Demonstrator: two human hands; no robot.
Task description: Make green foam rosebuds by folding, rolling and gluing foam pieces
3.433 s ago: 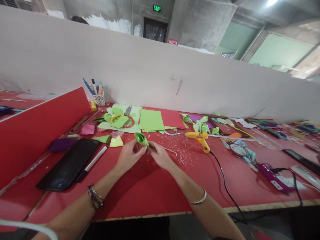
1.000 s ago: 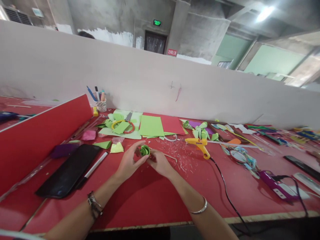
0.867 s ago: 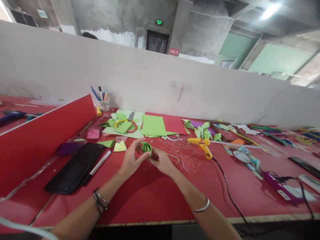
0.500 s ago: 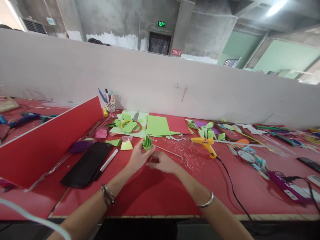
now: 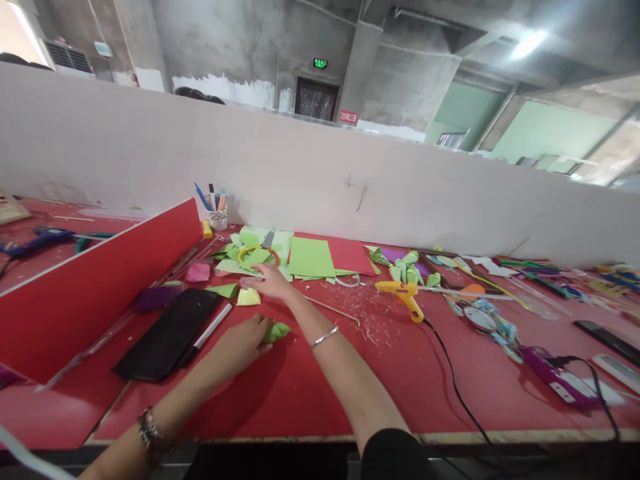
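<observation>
Low over the red table, my left hand (image 5: 254, 333) has its fingers closed around a folded green paper piece (image 5: 277, 331) with layered petals, partly hidden by the hand. My right hand (image 5: 273, 281) reaches forward past it, fingers stretched out and apart, with nothing visible in them. Just beyond those fingertips lie scissors (image 5: 246, 252) with yellow-and-red handles, among loose light-green paper pieces (image 5: 233, 251). A small pale-yellow packet (image 5: 249, 297) is below the right fingertips, beside a green paper triangle (image 5: 224, 291).
Green sheets (image 5: 311, 257) and a red sheet (image 5: 353, 256) lie near the white partition (image 5: 280, 167). To the right is a yellow glue gun (image 5: 404, 297) with a black cord. Leftward are a black pouch (image 5: 167, 333), a white marker (image 5: 213, 327) and an upright red board (image 5: 105, 287).
The left hand has lowered toward the table with the green paper piece, now tipped sideways. My right hand has left it and moved forward and left toward the scissors and paper pieces.
</observation>
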